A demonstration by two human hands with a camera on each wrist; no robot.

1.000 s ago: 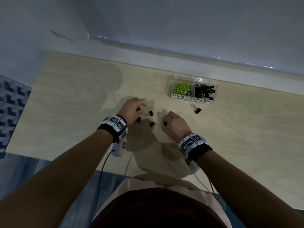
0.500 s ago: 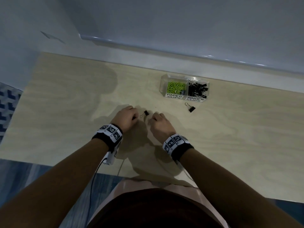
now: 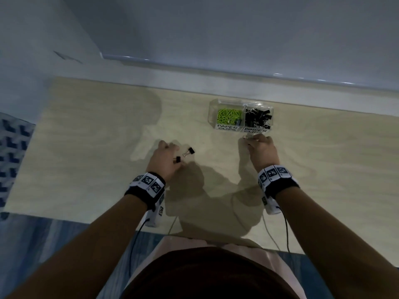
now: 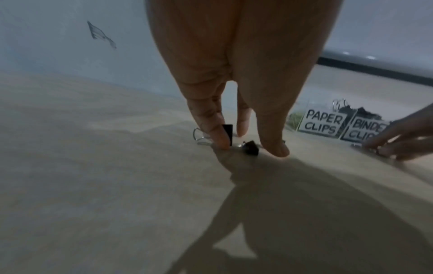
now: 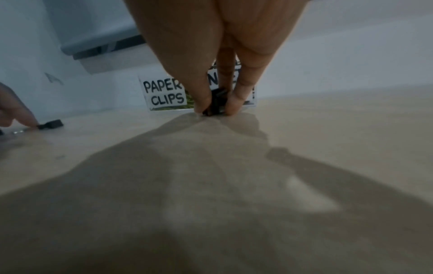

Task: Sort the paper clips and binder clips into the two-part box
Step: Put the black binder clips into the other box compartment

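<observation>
The clear two-part box (image 3: 212,108) stands at the back of the table, with green paper clips (image 3: 228,115) in its left part and black binder clips (image 3: 259,117) in its right. My left hand (image 3: 174,160) pinches a black binder clip (image 3: 178,159) (image 4: 227,132). A second binder clip (image 3: 190,151) (image 4: 251,148) lies on the table just off its fingertips. My right hand (image 3: 253,140) (image 5: 214,109) is right in front of the box and pinches a black binder clip (image 5: 218,102) against the table. The head view hides that clip under the hand.
The light wooden table (image 3: 97,147) ends at a pale wall ledge (image 3: 194,83) just behind the box. Its near edge runs by my body, and cables (image 3: 138,234) hang from both wrist bands. Patterned floor (image 3: 13,147) shows at the left.
My right hand has moved right, from the clips in the middle to the lone binder clip in front of the box, and pinched it. The left hand stays by the middle clips.
</observation>
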